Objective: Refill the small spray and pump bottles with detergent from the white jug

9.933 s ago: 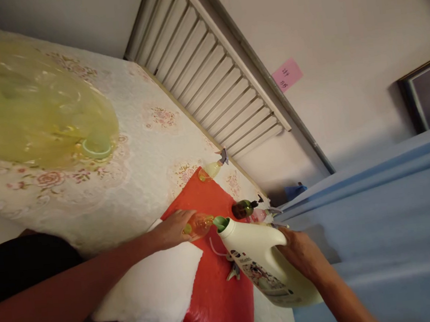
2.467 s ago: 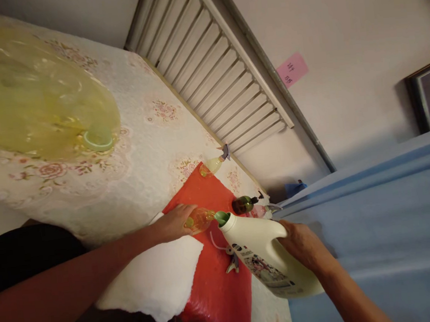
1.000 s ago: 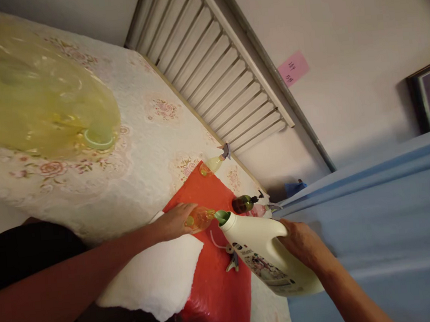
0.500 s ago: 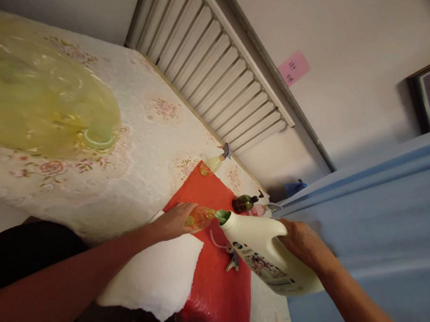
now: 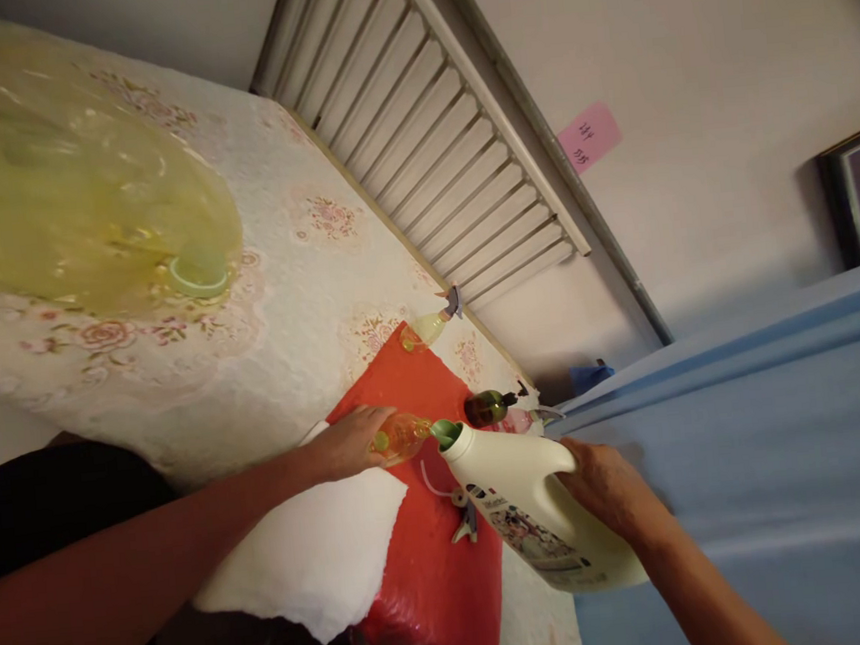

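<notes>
My left hand (image 5: pixel 346 442) is closed round a small clear bottle (image 5: pixel 402 434) with yellow liquid, which stands on a red mat (image 5: pixel 431 553). My right hand (image 5: pixel 607 498) grips the handle of a large cream jug (image 5: pixel 526 515) with a printed label. The jug is tilted, and its green spout (image 5: pixel 445 434) sits right at the small bottle's mouth. A loose spray-pump head (image 5: pixel 463 525) with its tube lies on the red mat under the jug.
A white cloth (image 5: pixel 320 563) lies beside the mat on a floral tablecloth (image 5: pixel 300 304). A yellow spray bottle (image 5: pixel 425 331), a dark green one (image 5: pixel 487 408) and a pink one (image 5: pixel 521 421) stand behind. A big yellow transparent container (image 5: pixel 80 202) lies at left. Blue cloth (image 5: pixel 773 453) fills the right.
Almost nothing differs: both hands keep their hold, and the tilted jug stays with its spout at the small bottle. Only the view shifts slightly.
</notes>
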Demonstrator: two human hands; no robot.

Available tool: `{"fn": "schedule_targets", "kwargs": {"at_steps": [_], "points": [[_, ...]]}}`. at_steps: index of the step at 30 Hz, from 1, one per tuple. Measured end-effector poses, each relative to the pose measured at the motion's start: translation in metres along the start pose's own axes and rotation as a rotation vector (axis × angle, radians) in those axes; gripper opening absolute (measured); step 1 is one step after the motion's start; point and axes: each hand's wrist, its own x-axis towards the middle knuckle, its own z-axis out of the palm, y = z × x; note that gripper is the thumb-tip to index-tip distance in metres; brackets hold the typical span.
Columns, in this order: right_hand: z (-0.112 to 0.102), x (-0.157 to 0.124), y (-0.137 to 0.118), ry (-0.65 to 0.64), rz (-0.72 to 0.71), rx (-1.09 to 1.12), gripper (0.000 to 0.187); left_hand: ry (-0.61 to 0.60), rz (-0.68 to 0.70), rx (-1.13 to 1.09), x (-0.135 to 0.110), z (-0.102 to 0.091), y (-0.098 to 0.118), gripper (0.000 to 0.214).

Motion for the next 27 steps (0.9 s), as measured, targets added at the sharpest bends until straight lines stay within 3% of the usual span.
{"fn": "schedule_targets", "kwargs": {"at_steps": [27], "points": [[0.002,0.0005,0.002,-0.015,0.013,0.01,0.016,-0.001,0.014,0.003,0.0001,0.0018,-0.0022,0.065]]}}
